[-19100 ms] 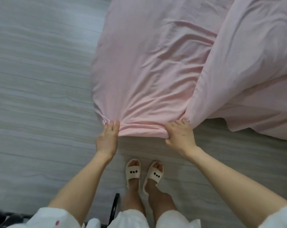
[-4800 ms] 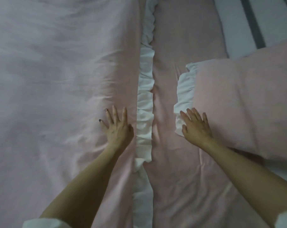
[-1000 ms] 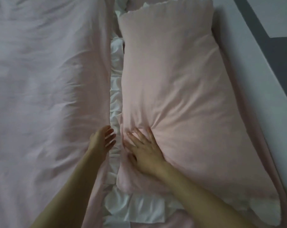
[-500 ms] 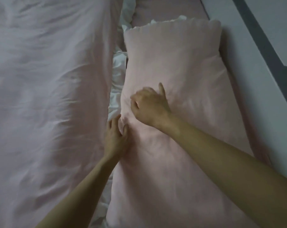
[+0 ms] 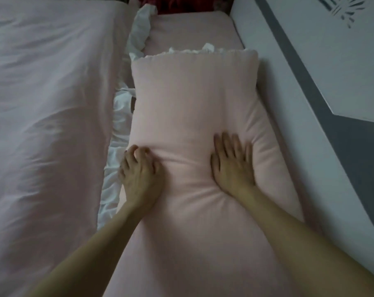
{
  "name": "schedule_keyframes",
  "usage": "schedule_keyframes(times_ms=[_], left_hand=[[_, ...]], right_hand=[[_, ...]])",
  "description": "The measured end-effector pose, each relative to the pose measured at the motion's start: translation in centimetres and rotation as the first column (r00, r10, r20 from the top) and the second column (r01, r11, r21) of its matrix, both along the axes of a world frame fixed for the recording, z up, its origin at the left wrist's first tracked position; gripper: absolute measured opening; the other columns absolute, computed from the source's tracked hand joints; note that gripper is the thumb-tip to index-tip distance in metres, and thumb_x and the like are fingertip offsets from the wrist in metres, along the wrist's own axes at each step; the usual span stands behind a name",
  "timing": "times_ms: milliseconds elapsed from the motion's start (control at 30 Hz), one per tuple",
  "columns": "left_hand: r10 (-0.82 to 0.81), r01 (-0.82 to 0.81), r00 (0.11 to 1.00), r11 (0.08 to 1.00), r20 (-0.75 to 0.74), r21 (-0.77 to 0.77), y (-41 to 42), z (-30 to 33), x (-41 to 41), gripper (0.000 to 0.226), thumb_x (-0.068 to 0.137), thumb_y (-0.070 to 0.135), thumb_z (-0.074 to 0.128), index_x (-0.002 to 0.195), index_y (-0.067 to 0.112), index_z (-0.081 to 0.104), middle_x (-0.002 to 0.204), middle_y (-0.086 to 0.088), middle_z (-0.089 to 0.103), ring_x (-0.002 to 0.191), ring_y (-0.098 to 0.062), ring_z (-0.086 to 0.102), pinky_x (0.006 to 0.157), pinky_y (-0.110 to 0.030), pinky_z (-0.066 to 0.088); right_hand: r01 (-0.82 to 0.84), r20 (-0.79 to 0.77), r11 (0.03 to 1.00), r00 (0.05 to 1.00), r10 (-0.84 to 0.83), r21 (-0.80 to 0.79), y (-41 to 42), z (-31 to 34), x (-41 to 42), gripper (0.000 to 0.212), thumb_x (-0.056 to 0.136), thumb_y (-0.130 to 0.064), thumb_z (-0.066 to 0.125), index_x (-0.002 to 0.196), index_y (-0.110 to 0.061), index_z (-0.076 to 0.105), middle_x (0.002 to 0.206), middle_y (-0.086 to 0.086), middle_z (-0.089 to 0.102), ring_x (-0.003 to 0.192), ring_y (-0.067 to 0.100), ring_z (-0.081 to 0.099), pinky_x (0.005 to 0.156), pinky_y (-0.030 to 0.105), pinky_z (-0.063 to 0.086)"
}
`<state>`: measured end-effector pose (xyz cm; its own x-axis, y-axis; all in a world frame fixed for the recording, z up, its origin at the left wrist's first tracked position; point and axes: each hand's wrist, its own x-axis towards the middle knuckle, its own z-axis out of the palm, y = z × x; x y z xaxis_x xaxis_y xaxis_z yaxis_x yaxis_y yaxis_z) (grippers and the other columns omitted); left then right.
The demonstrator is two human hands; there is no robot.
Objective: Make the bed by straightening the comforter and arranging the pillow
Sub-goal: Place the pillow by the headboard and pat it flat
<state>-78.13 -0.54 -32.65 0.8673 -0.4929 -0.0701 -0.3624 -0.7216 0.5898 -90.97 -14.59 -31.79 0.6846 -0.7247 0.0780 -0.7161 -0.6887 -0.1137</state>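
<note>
The soft, oblong pink pillow (image 5: pixel 194 99) is pressed by the flat, spread right hand (image 5: pixel 233 163); its left edge is gripped by the curled left hand (image 5: pixel 139 170), beside the wrinkled comforter (image 5: pixel 49 103).

I have one view only, head-worn, looking steeply down and forward along my own forearms, close over the pillow (image 5: pixel 194 99), with the headboard (image 5: pixel 310 86) running along its right edge.

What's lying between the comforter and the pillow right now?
In the head view, a rumpled white ruffle fills the gap between the comforter and the pillow. The left hand sits at the pillow's edge beside it.
</note>
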Motion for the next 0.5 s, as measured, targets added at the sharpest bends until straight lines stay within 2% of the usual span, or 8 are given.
schedule_keyframes(times_ms=[67,167,233,300,333,367,433,500], left_hand=[[-0.064,0.064,0.998,0.998,0.024,0.000,-1.6,0.4,-0.2,0.059,0.079,0.038,0.033,0.135,0.020,0.032,0.153,-0.006,0.024,0.141,-0.030,0.018,0.114,-0.051,0.014],[-0.172,0.171,0.982,0.985,0.076,0.025,-3.9,1.0,0.8,0.067,0.082,0.045,0.029,0.146,0.032,0.011,0.159,0.000,0.007,0.146,-0.023,0.000,0.117,-0.052,0.002],[-0.201,0.199,0.973,0.980,0.115,0.027,-5.4,1.4,2.0,0.065,0.086,0.048,0.028,0.146,0.038,0.006,0.160,0.003,0.002,0.147,-0.023,-0.005,0.117,-0.053,0.000],[-0.220,0.215,0.972,0.974,0.082,0.064,-7.2,1.3,3.5,0.060,0.091,0.050,0.031,0.145,0.042,0.005,0.160,0.005,-0.001,0.147,-0.023,-0.007,0.116,-0.054,0.001],[-0.251,0.247,0.968,0.962,0.022,0.121,-8.0,0.9,4.2,0.059,0.092,0.052,0.032,0.144,0.043,0.006,0.159,0.006,0.000,0.147,-0.023,-0.005,0.116,-0.054,0.003],[-0.280,0.282,0.959,0.942,-0.041,0.181,-8.4,0.7,4.6,0.058,0.092,0.053,0.032,0.144,0.043,0.008,0.159,0.007,0.002,0.146,-0.023,-0.002,0.115,-0.054,0.007],[-0.291,0.318,0.947,0.916,-0.139,0.244,-9.2,0.4,5.9,0.057,0.091,0.056,0.033,0.143,0.045,0.012,0.158,0.009,0.007,0.145,-0.024,0.005,0.113,-0.054,0.012],[-0.281,0.325,0.940,0.909,-0.194,0.262,-9.6,0.2,7.2,0.058,0.089,0.058,0.035,0.142,0.047,0.013,0.158,0.012,0.008,0.145,-0.023,0.008,0.111,-0.055,0.014]], right_hand=[[0.013,-0.158,0.994,0.987,0.004,0.105,-1.0,-0.6,0.0,0.060,0.086,-0.044,0.021,0.140,-0.023,0.036,0.146,0.006,0.041,0.135,0.029,0.034,0.112,0.056,0.018],[0.140,0.105,0.989,0.985,-0.134,-0.050,-4.4,3.4,3.6,0.038,0.083,-0.035,0.044,0.112,-0.016,0.061,0.117,0.011,0.062,0.113,0.031,0.052,0.106,0.057,0.022],[0.259,0.309,0.960,0.926,-0.216,-0.108,-6.3,4.1,3.9,0.044,0.084,-0.035,0.044,0.123,-0.018,0.056,0.128,0.011,0.057,0.123,0.032,0.047,0.106,0.061,0.018],[0.235,0.087,0.968,0.966,-0.243,0.091,-6.5,1.6,3.3,0.055,0.091,-0.041,0.037,0.144,-0.029,0.028,0.152,0.007,0.029,0.140,0.031,0.023,0.109,0.066,0.010],[0.217,-0.083,0.961,0.975,-0.205,0.169,-6.2,-0.3,3.0,0.056,0.093,-0.044,0.033,0.146,-0.032,0.020,0.156,0.004,0.019,0.142,0.031,0.014,0.109,0.067,0.007],[0.210,-0.148,0.954,0.972,-0.181,0.214,-6.3,-1.2,2.9,0.055,0.093,-0.046,0.032,0.145,-0.032,0.021,0.156,0.004,0.019,0.142,0.031,0.013,0.108,0.068,0.007],[0.217,-0.046,0.959,0.976,-0.213,0.182,-8.5,-0.2,4.6,0.049,0.089,-0.042,0.040,0.136,-0.026,0.039,0.145,0.009,0.035,0.135,0.034,0.026,0.107,0.070,0.008],[0.280,0.173,0.958,0.942,-0.286,0.058,-11.1,2.1,7.0,0.047,0.089,-0.037,0.043,0.133,-0.020,0.045,0.143,0.013,0.039,0.133,0.035,0.030,0.108,0.068,0.008]])
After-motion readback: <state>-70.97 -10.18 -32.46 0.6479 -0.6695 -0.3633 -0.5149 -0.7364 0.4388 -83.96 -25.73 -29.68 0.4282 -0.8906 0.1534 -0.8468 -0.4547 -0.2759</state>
